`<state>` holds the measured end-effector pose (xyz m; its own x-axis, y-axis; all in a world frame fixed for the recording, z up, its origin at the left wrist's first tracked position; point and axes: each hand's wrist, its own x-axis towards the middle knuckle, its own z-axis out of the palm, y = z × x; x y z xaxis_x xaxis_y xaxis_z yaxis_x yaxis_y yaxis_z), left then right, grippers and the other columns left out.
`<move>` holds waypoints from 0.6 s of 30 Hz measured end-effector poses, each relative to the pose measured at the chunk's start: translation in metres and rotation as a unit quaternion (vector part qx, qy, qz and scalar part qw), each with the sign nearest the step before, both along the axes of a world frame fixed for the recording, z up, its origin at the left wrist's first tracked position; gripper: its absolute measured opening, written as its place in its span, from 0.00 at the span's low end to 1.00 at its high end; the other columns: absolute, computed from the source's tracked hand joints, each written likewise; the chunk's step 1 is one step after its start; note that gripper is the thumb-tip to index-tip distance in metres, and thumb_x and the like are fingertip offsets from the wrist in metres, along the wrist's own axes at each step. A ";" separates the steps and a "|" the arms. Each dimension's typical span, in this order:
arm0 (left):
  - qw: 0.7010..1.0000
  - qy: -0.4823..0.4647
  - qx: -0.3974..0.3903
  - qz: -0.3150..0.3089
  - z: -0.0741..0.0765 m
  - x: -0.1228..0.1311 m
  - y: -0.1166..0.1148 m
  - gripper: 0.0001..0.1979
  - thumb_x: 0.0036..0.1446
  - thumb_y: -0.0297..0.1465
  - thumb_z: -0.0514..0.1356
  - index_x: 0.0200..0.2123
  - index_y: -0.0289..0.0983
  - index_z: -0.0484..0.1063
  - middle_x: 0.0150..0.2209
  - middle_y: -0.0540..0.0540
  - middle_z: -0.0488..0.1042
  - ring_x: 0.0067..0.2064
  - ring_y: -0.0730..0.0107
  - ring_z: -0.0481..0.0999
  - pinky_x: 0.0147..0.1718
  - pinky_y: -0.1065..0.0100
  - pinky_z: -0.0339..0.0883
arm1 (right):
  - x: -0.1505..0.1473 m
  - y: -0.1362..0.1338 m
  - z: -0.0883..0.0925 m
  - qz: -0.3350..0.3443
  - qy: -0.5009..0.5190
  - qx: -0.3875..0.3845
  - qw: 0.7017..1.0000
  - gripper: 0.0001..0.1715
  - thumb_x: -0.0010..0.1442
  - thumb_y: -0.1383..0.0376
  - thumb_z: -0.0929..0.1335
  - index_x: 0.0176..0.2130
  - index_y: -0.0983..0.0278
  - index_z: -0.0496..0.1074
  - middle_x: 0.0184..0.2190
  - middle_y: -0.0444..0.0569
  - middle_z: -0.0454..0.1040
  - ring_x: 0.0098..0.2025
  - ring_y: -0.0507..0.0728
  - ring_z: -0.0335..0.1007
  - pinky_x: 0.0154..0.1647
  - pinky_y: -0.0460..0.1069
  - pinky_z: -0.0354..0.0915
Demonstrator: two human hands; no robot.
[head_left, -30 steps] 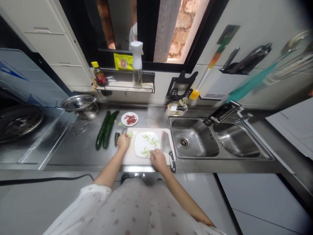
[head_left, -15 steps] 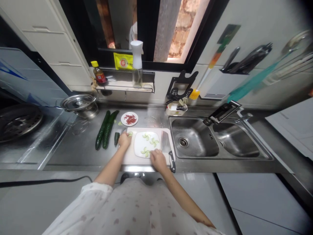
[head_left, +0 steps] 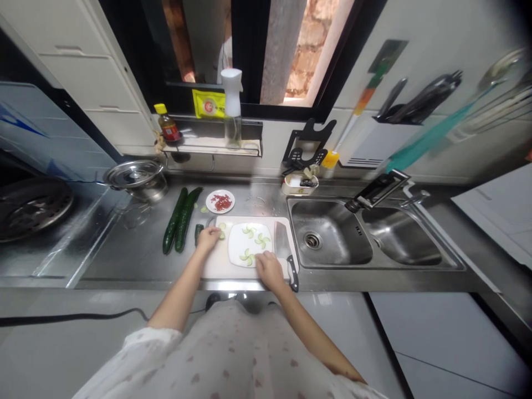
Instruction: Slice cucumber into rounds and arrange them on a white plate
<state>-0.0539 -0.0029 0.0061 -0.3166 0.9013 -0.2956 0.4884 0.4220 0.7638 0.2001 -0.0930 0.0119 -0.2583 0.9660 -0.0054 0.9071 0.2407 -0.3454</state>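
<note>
A white plate [head_left: 236, 244] with several cucumber slices [head_left: 261, 240] sits on a white cutting board [head_left: 216, 269] at the counter's front edge. My left hand [head_left: 208, 238] rests at the board's far left corner, fingers on loose cucumber slices [head_left: 223, 227]; whether it grips one is unclear. A short cucumber stub [head_left: 198, 233] lies just left of it. My right hand [head_left: 269, 270] touches the plate's near right rim. A cleaver [head_left: 283, 246] lies flat on the board's right side, its black handle toward me.
Two whole cucumbers [head_left: 179, 220] lie left of the board. A small dish of red chopped chili [head_left: 220, 201] stands behind it. A double steel sink [head_left: 332, 241] with tap is right. A steel pot [head_left: 135, 178] and stove are left. Bottles stand on the wall shelf.
My left hand has shifted slightly up and right toward the loose slices at the board's corner. The right hand has stayed at the plate's rim.
</note>
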 end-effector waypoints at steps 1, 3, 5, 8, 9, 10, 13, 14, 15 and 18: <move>0.999 -0.034 0.021 -0.002 0.004 0.001 -0.002 0.14 0.51 0.32 0.60 0.40 0.34 0.77 0.37 0.42 0.79 0.38 0.65 0.77 0.37 0.69 0.69 | -0.001 0.001 0.001 0.000 0.008 0.000 1.000 0.15 0.65 0.66 0.60 0.44 0.62 0.73 0.36 0.50 0.70 0.41 0.56 0.62 0.43 0.47 0.56; 0.995 -0.083 0.059 -0.007 0.015 0.004 -0.006 0.13 0.51 0.33 0.60 0.39 0.33 0.77 0.38 0.41 0.79 0.40 0.65 0.76 0.39 0.68 0.69 | -0.004 0.004 0.006 -0.002 0.030 0.002 1.000 0.15 0.65 0.66 0.60 0.44 0.62 0.73 0.37 0.50 0.70 0.42 0.56 0.62 0.44 0.48 0.56; 0.989 -0.120 0.078 -0.023 0.028 0.008 -0.008 0.14 0.50 0.35 0.62 0.39 0.33 0.78 0.39 0.40 0.78 0.40 0.63 0.76 0.40 0.66 0.70 | -0.008 0.009 0.011 -0.003 0.062 0.007 0.998 0.16 0.65 0.66 0.59 0.45 0.63 0.74 0.37 0.51 0.71 0.43 0.56 0.63 0.45 0.48 0.57; 0.982 -0.171 0.072 -0.035 0.050 0.013 -0.013 0.16 0.48 0.37 0.64 0.39 0.33 0.78 0.39 0.40 0.78 0.38 0.64 0.76 0.38 0.65 0.70 | -0.015 0.018 0.023 -0.005 0.128 0.021 0.992 0.16 0.64 0.66 0.60 0.45 0.64 0.74 0.38 0.51 0.72 0.44 0.56 0.64 0.47 0.49 0.59; 0.979 -0.182 0.075 -0.042 0.056 0.015 -0.014 0.17 0.48 0.38 0.64 0.39 0.33 0.78 0.38 0.40 0.78 0.37 0.64 0.76 0.38 0.65 0.70 | -0.018 0.022 0.029 -0.010 0.153 0.025 0.988 0.16 0.63 0.66 0.60 0.45 0.64 0.74 0.38 0.51 0.72 0.44 0.56 0.65 0.47 0.49 0.59; 0.977 -0.189 0.080 -0.049 0.062 0.017 -0.016 0.18 0.47 0.38 0.64 0.39 0.33 0.78 0.38 0.40 0.78 0.37 0.64 0.76 0.37 0.65 0.70 | -0.020 0.025 0.034 -0.013 0.176 0.027 0.984 0.16 0.63 0.66 0.61 0.45 0.64 0.74 0.38 0.51 0.72 0.43 0.56 0.65 0.46 0.49 0.60; 0.971 -0.202 0.098 -0.081 0.075 0.022 -0.022 0.20 0.45 0.41 0.65 0.38 0.33 0.78 0.37 0.41 0.78 0.37 0.65 0.75 0.37 0.66 0.69 | -0.028 0.036 0.052 -0.022 0.242 0.032 0.969 0.16 0.61 0.65 0.61 0.45 0.65 0.74 0.38 0.50 0.73 0.41 0.55 0.67 0.44 0.48 0.62; 0.967 -0.209 0.106 -0.096 0.078 0.024 -0.024 0.20 0.45 0.42 0.65 0.38 0.33 0.77 0.36 0.42 0.78 0.37 0.65 0.75 0.37 0.66 0.69 | -0.031 0.039 0.057 -0.025 0.261 0.032 0.964 0.16 0.61 0.65 0.61 0.45 0.65 0.74 0.38 0.50 0.74 0.40 0.54 0.67 0.44 0.48 0.62; 0.963 -0.218 0.114 -0.112 0.080 0.026 -0.025 0.21 0.45 0.42 0.65 0.38 0.33 0.77 0.36 0.42 0.78 0.37 0.66 0.75 0.37 0.67 0.68 | -0.033 0.042 0.062 -0.027 0.279 0.028 0.960 0.16 0.60 0.65 0.62 0.46 0.64 0.73 0.38 0.49 0.74 0.39 0.54 0.67 0.43 0.48 0.63; 0.948 -0.246 0.133 -0.151 0.083 0.032 -0.030 0.20 0.45 0.41 0.66 0.39 0.34 0.75 0.34 0.44 0.77 0.36 0.67 0.74 0.37 0.68 0.67 | -0.041 0.047 0.073 -0.029 0.331 -0.001 0.943 0.16 0.59 0.63 0.63 0.46 0.63 0.73 0.38 0.47 0.75 0.37 0.53 0.68 0.42 0.48 0.64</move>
<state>-0.0221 -0.0332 0.0888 0.0846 0.9924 -0.0897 0.1130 0.0799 0.9904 0.1594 -0.0464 0.0853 -0.1532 0.9787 0.1368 0.5041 0.1965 -0.8410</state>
